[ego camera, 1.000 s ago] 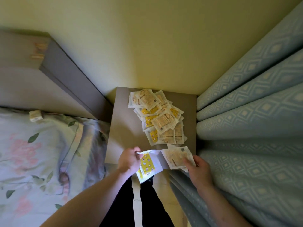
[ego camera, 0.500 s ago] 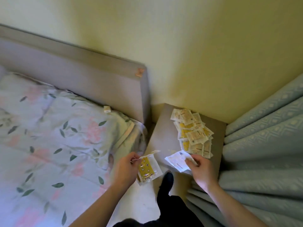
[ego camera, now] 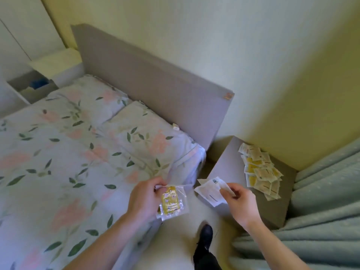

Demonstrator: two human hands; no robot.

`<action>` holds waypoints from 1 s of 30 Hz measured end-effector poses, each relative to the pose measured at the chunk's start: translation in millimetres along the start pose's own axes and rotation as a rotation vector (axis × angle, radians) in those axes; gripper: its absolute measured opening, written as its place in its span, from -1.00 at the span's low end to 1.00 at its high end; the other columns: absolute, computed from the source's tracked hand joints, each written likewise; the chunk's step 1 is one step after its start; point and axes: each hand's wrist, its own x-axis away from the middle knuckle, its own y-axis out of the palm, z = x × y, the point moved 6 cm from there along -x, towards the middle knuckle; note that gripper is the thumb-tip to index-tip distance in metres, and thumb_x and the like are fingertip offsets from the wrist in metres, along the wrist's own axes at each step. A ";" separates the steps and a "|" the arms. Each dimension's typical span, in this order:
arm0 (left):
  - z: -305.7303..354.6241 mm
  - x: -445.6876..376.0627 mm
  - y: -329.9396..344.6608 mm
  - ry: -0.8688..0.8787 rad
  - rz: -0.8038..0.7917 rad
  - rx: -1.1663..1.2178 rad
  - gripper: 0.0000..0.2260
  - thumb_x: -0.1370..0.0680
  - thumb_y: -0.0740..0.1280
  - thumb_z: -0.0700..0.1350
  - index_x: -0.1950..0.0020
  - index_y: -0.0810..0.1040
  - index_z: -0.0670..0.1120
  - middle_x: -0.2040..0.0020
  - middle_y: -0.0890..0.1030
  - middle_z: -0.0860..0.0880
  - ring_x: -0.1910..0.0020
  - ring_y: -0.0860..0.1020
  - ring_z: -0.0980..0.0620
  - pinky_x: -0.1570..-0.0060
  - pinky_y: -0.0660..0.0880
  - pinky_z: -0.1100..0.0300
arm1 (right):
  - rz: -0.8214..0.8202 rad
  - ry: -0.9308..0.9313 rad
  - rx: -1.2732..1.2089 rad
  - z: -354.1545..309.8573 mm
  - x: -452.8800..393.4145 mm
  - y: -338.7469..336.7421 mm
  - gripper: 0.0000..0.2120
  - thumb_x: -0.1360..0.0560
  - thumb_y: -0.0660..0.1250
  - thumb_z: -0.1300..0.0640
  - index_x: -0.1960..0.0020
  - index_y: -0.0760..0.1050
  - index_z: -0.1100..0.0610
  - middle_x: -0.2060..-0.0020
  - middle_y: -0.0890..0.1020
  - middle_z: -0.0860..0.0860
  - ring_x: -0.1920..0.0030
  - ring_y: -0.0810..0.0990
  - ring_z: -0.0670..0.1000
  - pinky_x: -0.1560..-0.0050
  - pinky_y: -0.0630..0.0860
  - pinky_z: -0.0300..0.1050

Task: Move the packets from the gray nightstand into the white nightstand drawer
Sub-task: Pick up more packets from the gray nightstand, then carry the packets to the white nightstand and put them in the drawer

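Over the gap between bed and gray nightstand (ego camera: pixel 224 166), both hands are loaded and already clear of the tabletop. A second ago they were still down at the near edge of the pile; since then the view has swung left, and the far side of the bed has come into sight, with the white nightstand (ego camera: pixel 56 63) and its open drawer (ego camera: pixel 33 86) up in the top-left corner. So this reads as the carry leg just beginning, with a walk round the bed ahead.

Left hand (ego camera: pixel 145 199) pinches the top edge of a clear yellow-printed packet (ego camera: pixel 171 201), which hangs with its long axis roughly vertical, bottom edge toward the floor. Right hand (ego camera: pixel 238 200) has curled fingers gripping white packets (ego camera: pixel 211 190) by their right corner; they lie nearly flat, fanned out and pointing left toward the other hand. How many, I can't tell.

Plenty remains: the pile of packets (ego camera: pixel 261 170) sits untouched along the gray nightstand's far side.
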 end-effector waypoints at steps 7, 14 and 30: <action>-31.3 85.0 -62.8 0.050 0.036 -0.045 -0.89 -0.58 0.42 0.05 0.13 0.55 0.15 0.34 0.56 0.26 0.35 0.49 0.18 0.37 0.35 0.26 | 0.014 -0.121 -0.007 -53.8 102.6 21.1 -0.87 -0.54 0.45 0.15 0.17 0.65 -0.02 0.23 0.69 -0.03 0.17 0.63 0.03 0.09 0.57 -0.03; -49.4 175.1 -106.5 0.045 0.076 -0.003 -0.88 -0.57 0.43 0.02 0.16 0.57 0.12 0.39 0.53 0.29 0.45 0.43 0.15 0.42 0.30 0.24 | 0.012 -0.245 0.000 -90.3 192.5 15.8 -0.88 -0.54 0.45 0.13 0.13 0.69 -0.05 0.20 0.71 -0.15 0.16 0.66 -0.11 0.14 0.56 -0.24; -183.6 439.0 -192.6 -0.060 0.182 0.006 -0.85 -0.55 0.47 -0.02 0.20 0.59 0.14 0.48 0.48 0.13 0.49 0.37 0.11 0.43 0.27 0.22 | -0.148 -0.322 0.013 -110.8 423.4 129.7 -0.84 -0.56 0.44 0.12 0.15 0.67 -0.11 0.21 0.69 -0.23 0.19 0.65 -0.11 0.11 0.63 -0.01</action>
